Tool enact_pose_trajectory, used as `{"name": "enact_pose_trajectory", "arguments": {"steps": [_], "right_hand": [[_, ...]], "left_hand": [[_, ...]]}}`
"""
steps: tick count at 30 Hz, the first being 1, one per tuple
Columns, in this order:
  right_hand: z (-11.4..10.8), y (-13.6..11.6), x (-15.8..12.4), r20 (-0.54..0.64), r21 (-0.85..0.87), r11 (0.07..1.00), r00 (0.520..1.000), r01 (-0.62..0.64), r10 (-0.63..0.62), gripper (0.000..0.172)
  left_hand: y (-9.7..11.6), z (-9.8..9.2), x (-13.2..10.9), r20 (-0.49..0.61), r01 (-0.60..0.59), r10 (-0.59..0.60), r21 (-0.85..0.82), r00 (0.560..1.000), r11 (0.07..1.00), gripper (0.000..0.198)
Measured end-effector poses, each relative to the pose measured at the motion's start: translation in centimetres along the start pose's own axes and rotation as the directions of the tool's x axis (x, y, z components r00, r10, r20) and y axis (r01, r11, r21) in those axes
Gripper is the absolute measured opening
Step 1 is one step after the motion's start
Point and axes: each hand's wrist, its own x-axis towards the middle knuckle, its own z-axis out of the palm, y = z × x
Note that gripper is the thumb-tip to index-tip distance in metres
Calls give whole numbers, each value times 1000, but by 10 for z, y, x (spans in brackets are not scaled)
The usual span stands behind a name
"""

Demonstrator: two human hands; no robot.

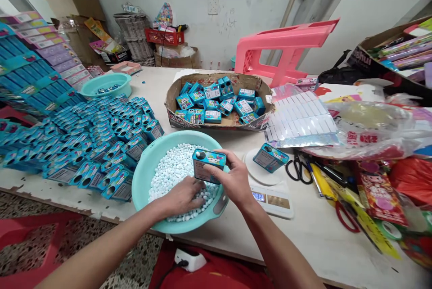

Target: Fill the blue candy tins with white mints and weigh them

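From where I stand, taking the turquoise plastic basin point(140, 185) as the clock's centre, the person's right hand point(236, 178) grips a flat teal tin point(203, 172) between thumb and fingers, over the basin's edge at about two o'clock. The left hand point(185, 195) is dug into the white tablets point(168, 167) near the centre; whether it clutches any, I cannot tell.

This looks like filling by hand. To do it well, I'd hold the tin over the basin so spills drop back, with the dark round spot on its top, seemingly the opening, facing up. Small pinches should go in more cleanly than a fistful, and a light grip would spare the tin's sides.

At three o'clock sits a digital scale point(278, 200), another teal tin point(270, 158) tilted on its plate. Packed standing tins point(101, 145) spread at ten; a cut-down carton point(175, 120) holds jumbled ones at one.
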Motion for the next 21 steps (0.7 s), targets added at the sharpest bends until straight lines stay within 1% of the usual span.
{"name": "enact_pose_trajectory", "arguments": {"steps": [2, 3, 4, 5, 6, 7, 8, 9, 10, 11, 12, 13, 14, 15, 17, 19, 21], "right_hand": [[2, 5, -1, 17, -23, 1000, 1000, -6, 6, 37], [3, 7, -2, 30, -36, 999, 1000, -1, 2, 37], [4, 9, -3, 40, -45, 999, 999, 8, -6, 37], [5, 11, -3, 49, -53, 998, 999, 17, -15, 37], [6, 13, -4, 56, -62, 998, 998, 27, -24, 37], [7, 14, -4, 67, -77, 996, 997, 39, -33, 36], [8, 16, -5, 81, -96, 994, 996, 53, -45, 35], [10, 17, -5, 98, -116, 991, 994, 67, -56, 35], [12, 18, -5, 115, -136, 988, 991, 78, -63, 34], [15, 18, -6, 129, -153, 984, 989, 88, -68, 34], [17, 18, -6, 142, -170, 980, 987, 100, -77, 33], [21, 17, -7, 156, -185, 975, 983, 120, -91, 33], [24, 15, -8, 177, -198, 970, 978, 145, -110, 34], [27, 14, -9, 200, -208, 963, 971, 171, -129, 34], [33, 10, -11, 234, -227, 952, 961, 204, -150, 35], [35, 6, -12, 225, -248, 948, 964, 200, -144, 33], [36, 4, -12, 218, -264, 943, 965, 200, -143, 32]], "left_hand": [[-11, -2, -10, 11, 106, -108, 90, 994, 990, 18], [-17, -4, -13, -11, 167, -167, 85, 986, 982, 15], [-21, -6, -15, -41, 222, -221, 40, 975, 974, 13], [-25, -10, -17, -72, 266, -269, -54, 960, 962, 11], [-27, -14, -17, -102, 301, -325, -197, 940, 933, 9], [-27, -20, -18, -121, 322, -392, -379, 912, 868, 9], [-24, -26, -18, -129, 314, -461, -571, 878, 758, 12], [-21, -33, -18, -132, 264, -519, -741, 844, 617, 15], [-15, -40, -18, -145, 172, -562, -864, 814, 473, 19], [-9, -46, -17, -174, 54, -589, -936, 789, 349, 22], [-2, -52, -15, -220, -73, -602, -963, 768, 259, 24], [4, -57, -12, -275, -194, -609, -961, 743, 198, 25], [10, -61, -9, -321, -291, -624, -944, 712, 154, 25], [15, -63, -6, -345, -356, -645, -927, 682, 119, 25], [21, -64, 1, -357, -423, -687, -902, 633, 79, 23], [23, -63, 6, -383, -455, -698, -886, 604, 93, 22], [23, -62, 9, -421, -463, -689, -875, 590, 138, 25]]}}
